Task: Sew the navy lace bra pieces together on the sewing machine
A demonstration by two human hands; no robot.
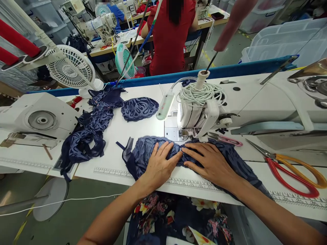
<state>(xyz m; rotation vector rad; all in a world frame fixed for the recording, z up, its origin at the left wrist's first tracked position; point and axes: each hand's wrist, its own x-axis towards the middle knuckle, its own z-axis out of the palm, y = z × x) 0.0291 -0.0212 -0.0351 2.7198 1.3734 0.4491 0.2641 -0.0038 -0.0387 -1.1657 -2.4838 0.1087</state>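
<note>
A navy patterned lace garment piece lies flat on the white table in front of the sewing machine. My left hand rests on its lighter left part, fingers spread, thumb pointing toward the middle. On the darker right part my right hand lies flat with its fingers apart. The two hands almost meet at a seam just in front of the presser foot. Whether the cloth reaches under the needle is hidden. A dark strap trails off the left end of the piece.
Red-and-orange scissors and pink-handled thread snips lie to the right. A navy lace pile and a single lace cup are at left, near another machine and a fan. Beyond sits a person in red.
</note>
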